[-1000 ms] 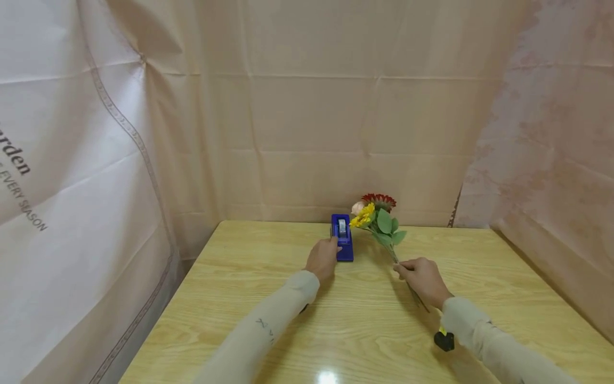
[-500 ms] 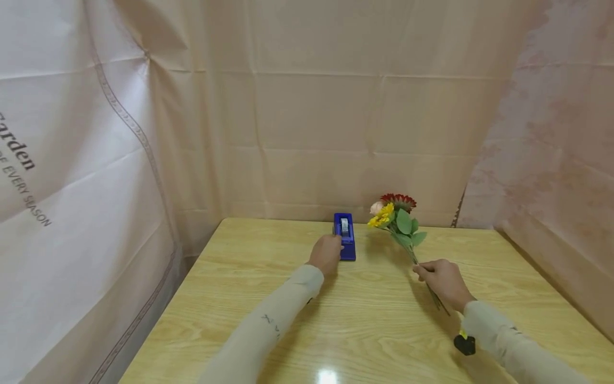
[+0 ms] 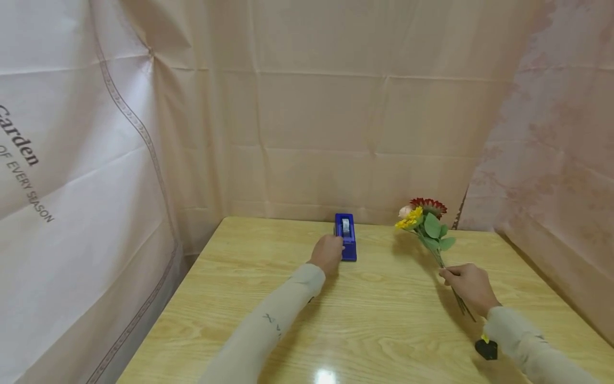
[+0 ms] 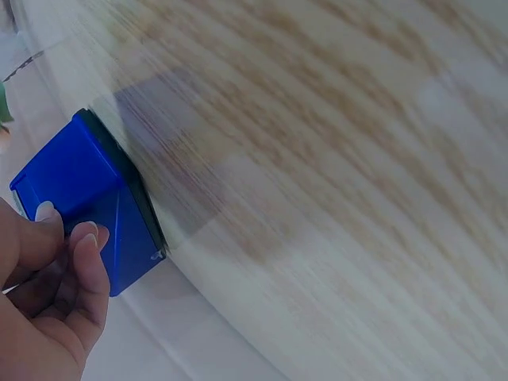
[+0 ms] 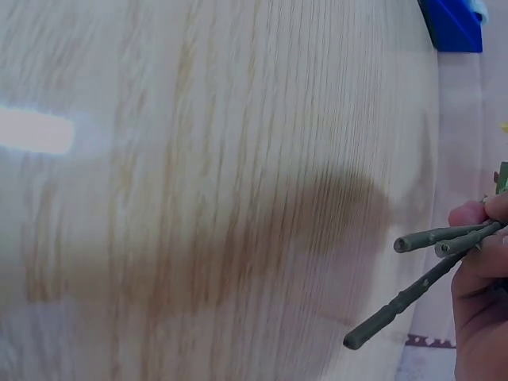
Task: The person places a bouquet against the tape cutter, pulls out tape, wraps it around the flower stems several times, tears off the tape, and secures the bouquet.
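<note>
A blue tape dispenser point(image 3: 348, 249) with a roll of tape stands on the table near its back edge. My left hand point(image 3: 327, 254) grips its left side; in the left wrist view, curled fingers and the thumb of that hand point(image 4: 67, 294) meet at the blue body point(image 4: 71, 175). To the right, my right hand point(image 3: 470, 287) pinches a small bunch of flowers point(image 3: 429, 229) by the stems, with red, yellow and pale pink blooms and green leaves, held tilted above the tabletop. The right wrist view has the cut ends of three dark stems point(image 5: 405, 305) poking out below the fingers point(image 5: 480, 278).
The light wooden table point(image 3: 268, 250) is enclosed by a beige cloth point(image 3: 307, 106) behind and printed cloths at the sides. A small black object point(image 3: 486, 349) with a yellow part is at my right wrist.
My right hand has moved to the right with the flowers, away from the tape dispenser. The left hand stays at the dispenser; the whole view has shifted slightly.
</note>
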Demonstrator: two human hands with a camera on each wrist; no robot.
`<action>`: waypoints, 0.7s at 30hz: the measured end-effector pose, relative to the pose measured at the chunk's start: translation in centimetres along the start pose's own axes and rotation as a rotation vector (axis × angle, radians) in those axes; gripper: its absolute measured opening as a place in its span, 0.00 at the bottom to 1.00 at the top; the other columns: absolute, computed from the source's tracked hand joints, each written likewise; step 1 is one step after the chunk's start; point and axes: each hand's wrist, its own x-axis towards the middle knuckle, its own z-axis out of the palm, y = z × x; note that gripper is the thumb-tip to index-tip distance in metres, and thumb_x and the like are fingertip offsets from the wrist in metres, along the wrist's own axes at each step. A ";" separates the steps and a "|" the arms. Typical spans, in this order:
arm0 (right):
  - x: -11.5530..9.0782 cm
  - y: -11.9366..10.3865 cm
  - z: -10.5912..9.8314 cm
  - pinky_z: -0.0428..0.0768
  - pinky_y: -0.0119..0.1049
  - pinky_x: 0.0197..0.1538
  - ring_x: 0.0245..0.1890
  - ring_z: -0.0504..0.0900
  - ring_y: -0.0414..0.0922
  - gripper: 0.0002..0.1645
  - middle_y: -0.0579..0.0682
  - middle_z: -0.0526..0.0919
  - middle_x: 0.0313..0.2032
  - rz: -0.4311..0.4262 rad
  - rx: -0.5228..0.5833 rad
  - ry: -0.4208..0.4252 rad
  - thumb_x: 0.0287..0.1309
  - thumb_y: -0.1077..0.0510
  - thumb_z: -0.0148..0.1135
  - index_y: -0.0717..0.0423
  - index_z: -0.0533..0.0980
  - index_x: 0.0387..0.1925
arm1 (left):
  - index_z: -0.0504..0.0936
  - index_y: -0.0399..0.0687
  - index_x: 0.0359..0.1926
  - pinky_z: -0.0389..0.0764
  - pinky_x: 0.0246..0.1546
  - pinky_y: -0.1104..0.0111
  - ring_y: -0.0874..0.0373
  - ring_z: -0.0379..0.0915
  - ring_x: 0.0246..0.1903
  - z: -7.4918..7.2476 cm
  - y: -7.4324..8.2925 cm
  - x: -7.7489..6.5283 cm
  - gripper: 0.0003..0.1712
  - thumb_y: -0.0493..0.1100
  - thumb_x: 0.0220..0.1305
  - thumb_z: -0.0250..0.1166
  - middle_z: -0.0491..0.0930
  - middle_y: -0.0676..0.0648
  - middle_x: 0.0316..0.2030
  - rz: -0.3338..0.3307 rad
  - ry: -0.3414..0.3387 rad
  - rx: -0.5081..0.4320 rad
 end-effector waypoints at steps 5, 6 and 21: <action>-0.3 0.4 -0.5 0.78 0.44 0.35 0.35 0.84 0.48 0.28 0.54 0.89 0.36 0.023 -0.023 -0.006 0.76 0.47 0.56 0.69 0.84 0.51 | 0.86 0.42 0.32 0.82 0.30 0.68 0.57 0.83 0.28 0.0 0.0 0.1 0.12 0.44 0.72 0.67 0.86 0.47 0.27 -0.004 -0.010 0.005; -0.3 0.5 -0.6 0.79 0.44 0.35 0.35 0.84 0.48 0.27 0.54 0.89 0.36 0.029 -0.021 -0.008 0.75 0.47 0.56 0.70 0.84 0.51 | 0.86 0.42 0.32 0.82 0.30 0.68 0.57 0.83 0.28 0.0 0.0 0.1 0.12 0.44 0.71 0.67 0.86 0.47 0.27 -0.004 -0.008 0.005; -0.1 1.6 -0.1 0.80 0.61 0.49 0.53 0.80 0.71 0.23 0.69 0.85 0.49 0.098 -0.081 -0.049 0.72 0.50 0.59 0.68 0.85 0.50 | 0.88 0.42 0.37 0.83 0.30 0.65 0.55 0.84 0.31 -0.9 0.1 0.0 0.12 0.45 0.73 0.65 0.87 0.45 0.31 -0.056 -0.079 -0.034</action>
